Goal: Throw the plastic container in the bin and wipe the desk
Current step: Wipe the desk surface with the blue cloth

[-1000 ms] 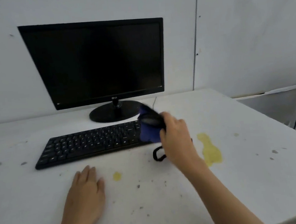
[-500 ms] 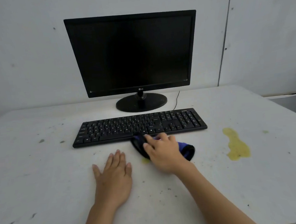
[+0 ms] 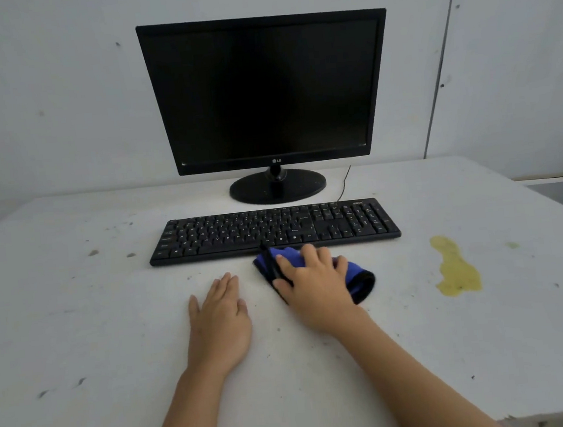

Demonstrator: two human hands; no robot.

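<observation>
The left hand (image 3: 219, 317) lies flat on the white desk (image 3: 78, 336), palm down, fingers together, holding nothing. Just to its right the right hand (image 3: 314, 287) presses a blue cloth with black edging (image 3: 356, 276) onto the desk, its fingers spread on top of the cloth rather than closed around it. No plastic container or bin is in view, so the wiping step seems to be in hand. A yellow spill (image 3: 455, 267) remains well to the right of the cloth; I judge the next move calls for sliding the cloth there under steady pressure. Just beyond the cloth is the black keyboard (image 3: 273, 229), then the monitor (image 3: 266, 90).
</observation>
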